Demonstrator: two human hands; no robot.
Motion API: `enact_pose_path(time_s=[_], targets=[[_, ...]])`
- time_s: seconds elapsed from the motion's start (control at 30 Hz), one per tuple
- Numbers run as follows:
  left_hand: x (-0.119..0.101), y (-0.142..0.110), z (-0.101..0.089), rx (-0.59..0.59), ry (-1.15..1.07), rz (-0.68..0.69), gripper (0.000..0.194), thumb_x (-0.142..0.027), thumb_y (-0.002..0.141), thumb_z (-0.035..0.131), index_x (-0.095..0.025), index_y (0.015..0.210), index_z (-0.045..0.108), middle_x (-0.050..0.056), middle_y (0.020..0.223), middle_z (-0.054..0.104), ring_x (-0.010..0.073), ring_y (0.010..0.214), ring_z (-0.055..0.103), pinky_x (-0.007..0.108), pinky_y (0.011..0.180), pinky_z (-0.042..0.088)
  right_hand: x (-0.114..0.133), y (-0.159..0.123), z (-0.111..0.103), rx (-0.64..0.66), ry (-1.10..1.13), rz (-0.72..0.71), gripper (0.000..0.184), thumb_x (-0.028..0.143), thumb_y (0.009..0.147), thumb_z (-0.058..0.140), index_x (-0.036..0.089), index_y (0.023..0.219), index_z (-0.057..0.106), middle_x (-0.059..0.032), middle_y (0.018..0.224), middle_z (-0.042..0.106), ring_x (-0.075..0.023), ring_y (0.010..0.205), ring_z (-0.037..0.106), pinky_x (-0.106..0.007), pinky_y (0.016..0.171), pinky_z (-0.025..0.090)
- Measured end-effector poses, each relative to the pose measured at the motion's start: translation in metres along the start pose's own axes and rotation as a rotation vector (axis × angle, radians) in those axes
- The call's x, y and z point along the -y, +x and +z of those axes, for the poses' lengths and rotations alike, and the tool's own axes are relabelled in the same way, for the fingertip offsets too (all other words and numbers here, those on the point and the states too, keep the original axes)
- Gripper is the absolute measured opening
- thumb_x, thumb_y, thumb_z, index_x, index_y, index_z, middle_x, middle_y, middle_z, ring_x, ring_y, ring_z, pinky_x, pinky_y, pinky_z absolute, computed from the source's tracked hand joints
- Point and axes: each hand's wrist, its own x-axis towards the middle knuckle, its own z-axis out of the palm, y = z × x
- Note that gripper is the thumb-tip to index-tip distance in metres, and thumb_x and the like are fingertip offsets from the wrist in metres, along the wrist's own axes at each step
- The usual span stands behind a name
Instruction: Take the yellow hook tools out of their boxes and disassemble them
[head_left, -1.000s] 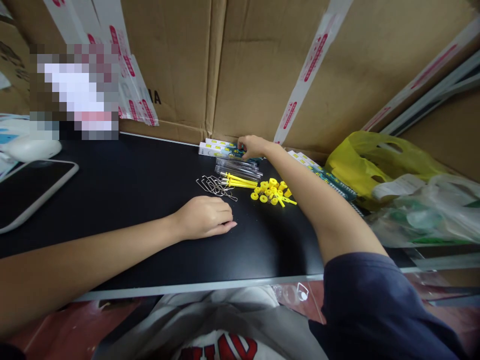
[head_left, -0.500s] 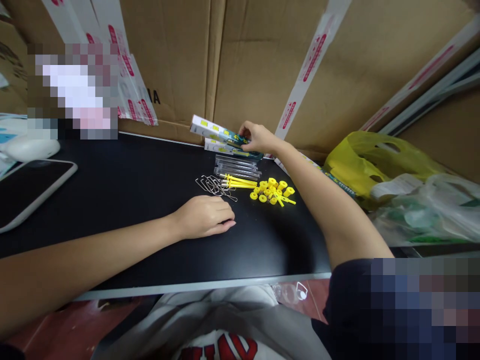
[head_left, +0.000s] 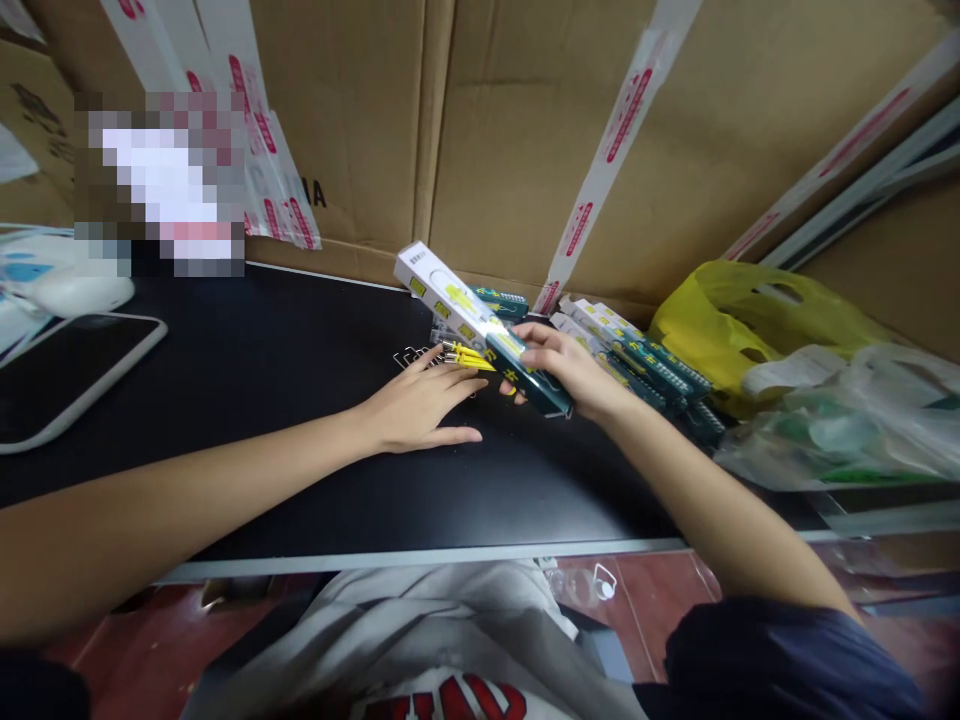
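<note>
My right hand (head_left: 559, 365) grips a long narrow cardboard box (head_left: 480, 328), white at one end and dark green at the other with yellow print, held tilted above the table. My left hand (head_left: 424, 405) is open, fingers spread, beside the yellow sticks (head_left: 466, 357) with metal ends. Bent wire hooks (head_left: 409, 357) show just past its fingertips. The held box covers most of the clear plastic tubes (head_left: 439, 330) and the small yellow parts. Behind it, a similar box (head_left: 502, 300) lies on the table.
Several more such boxes (head_left: 637, 345) lie stacked at the right, by a yellow plastic bag (head_left: 742, 310) and a clear bag (head_left: 862, 420). A phone (head_left: 71, 380) and a white object (head_left: 82, 290) sit at the left. Large cardboard (head_left: 525, 130) stands behind the black table (head_left: 300, 340).
My right hand has lifted the box from the back and brought it nearer, over the small parts. My left hand has gone from curled to spread, moving slightly up.
</note>
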Motion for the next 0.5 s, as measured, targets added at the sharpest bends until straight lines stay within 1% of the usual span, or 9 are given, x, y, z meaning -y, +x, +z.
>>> enact_pose_path(time_s=[0.07,0.13,0.2,0.23,0.3,0.37,0.5], targets=[[0.001,0.002,0.0,0.01,0.017,-0.015,0.064,-0.062,0.09,0.037,-0.015,0.132,0.047,0.015,0.134,0.053,0.0276,0.13,0.043,0.051,0.113,0.016,-0.008,-0.005,0.007,0.026,0.072,0.034,0.031,0.025,0.074,0.061,0.019,0.103,0.052,-0.003,0.09,0.065,-0.0157,0.062,0.068,-0.026,0.048,0.056],[0.003,0.003,0.0,0.018,0.037,-0.025,0.062,-0.062,0.09,0.037,-0.014,0.127,0.051,0.016,0.131,0.056,0.0309,0.128,0.044,0.053,0.11,0.022,-0.017,-0.006,0.011,0.056,0.112,0.034,0.033,0.024,0.073,0.062,0.02,0.105,0.053,-0.0032,0.095,0.065,-0.0146,0.062,0.068,-0.024,0.047,0.055],[0.006,0.006,0.002,0.005,0.055,-0.024,0.062,-0.062,0.089,0.037,-0.014,0.126,0.053,0.017,0.131,0.055,0.0337,0.126,0.045,0.052,0.105,0.029,-0.024,-0.006,0.013,0.092,0.125,0.027,0.034,0.024,0.074,0.063,0.021,0.106,0.053,-0.0035,0.101,0.064,-0.0138,0.062,0.068,-0.023,0.046,0.055],[0.007,0.008,0.003,-0.011,0.061,-0.015,0.064,-0.062,0.089,0.038,-0.013,0.129,0.051,0.017,0.134,0.053,0.034,0.125,0.045,0.051,0.104,0.031,-0.027,-0.006,0.013,0.108,0.124,0.023,0.035,0.025,0.074,0.063,0.021,0.107,0.052,-0.0037,0.103,0.064,-0.0134,0.062,0.068,-0.023,0.046,0.055],[0.01,0.013,0.007,-0.051,0.065,-0.024,0.067,-0.063,0.088,0.039,-0.014,0.133,0.047,0.017,0.136,0.05,0.0325,0.123,0.047,0.046,0.103,0.035,-0.032,-0.006,0.012,0.131,0.117,0.014,0.034,0.025,0.075,0.063,0.022,0.107,0.052,-0.0041,0.106,0.063,-0.0123,0.062,0.067,-0.023,0.047,0.055],[0.012,0.018,0.01,-0.067,0.053,-0.03,0.07,-0.066,0.086,0.039,-0.015,0.134,0.046,0.015,0.136,0.05,0.03,0.119,0.05,0.042,0.102,0.037,-0.035,-0.008,0.009,0.137,0.108,0.01,0.033,0.026,0.075,0.064,0.022,0.106,0.053,-0.0042,0.107,0.063,-0.0112,0.062,0.065,-0.023,0.048,0.055],[0.013,0.029,0.015,-0.076,0.036,-0.011,0.071,-0.068,0.085,0.038,-0.015,0.132,0.048,0.014,0.135,0.051,0.0289,0.117,0.052,0.041,0.101,0.038,-0.038,-0.011,0.002,0.12,0.089,0.01,0.032,0.028,0.076,0.065,0.022,0.105,0.054,-0.0036,0.106,0.062,-0.0113,0.063,0.064,-0.023,0.049,0.055]])
